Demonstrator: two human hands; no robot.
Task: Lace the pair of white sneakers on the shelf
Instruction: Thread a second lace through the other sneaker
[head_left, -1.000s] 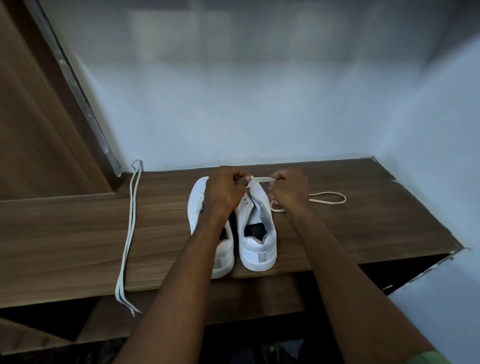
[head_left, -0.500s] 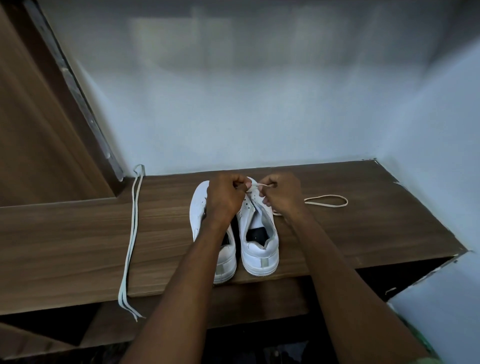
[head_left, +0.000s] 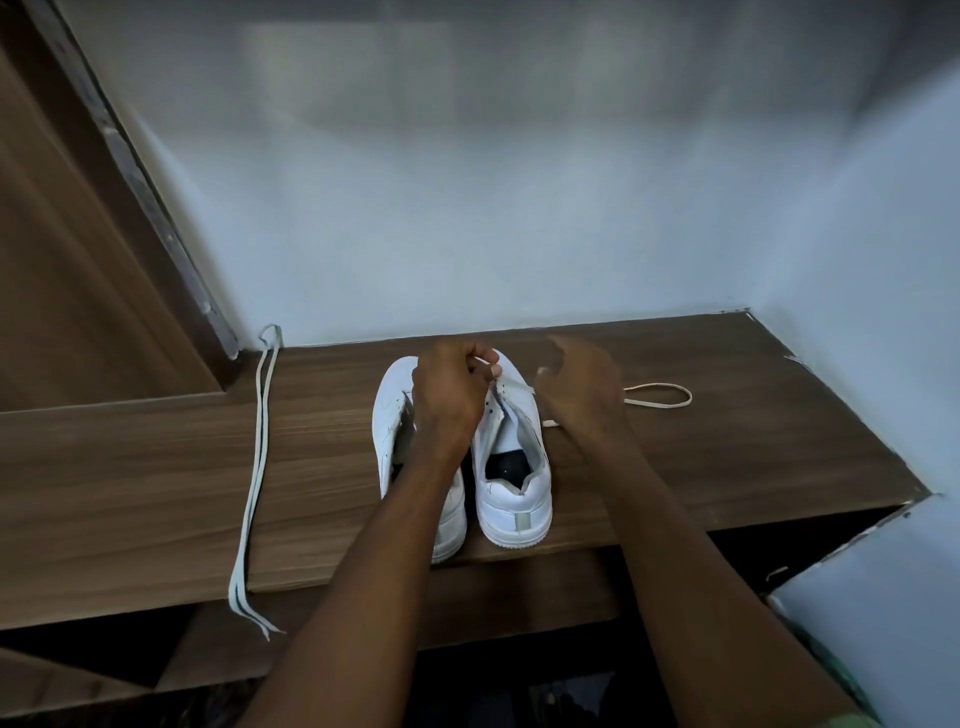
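White lace (head_left: 658, 396) beyond right hand's (head_left: 579, 389) loose fingers (head_left: 558, 349)

The shelf (head_left: 156, 467) is brown wood-grain laminate, smooth and matt; both sneakers (head_left: 514, 467) look like smooth white leather; the flat laces (head_left: 254, 467) at left look woven cloth; the painted wall (head_left: 519, 208) is matt

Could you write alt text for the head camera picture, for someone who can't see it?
A person's left hand pinches a lace at the toe end of the right white sneaker, while the right hand hovers open beside it. Both sneakers stand on a wooden shelf; a spare lace lies at left.
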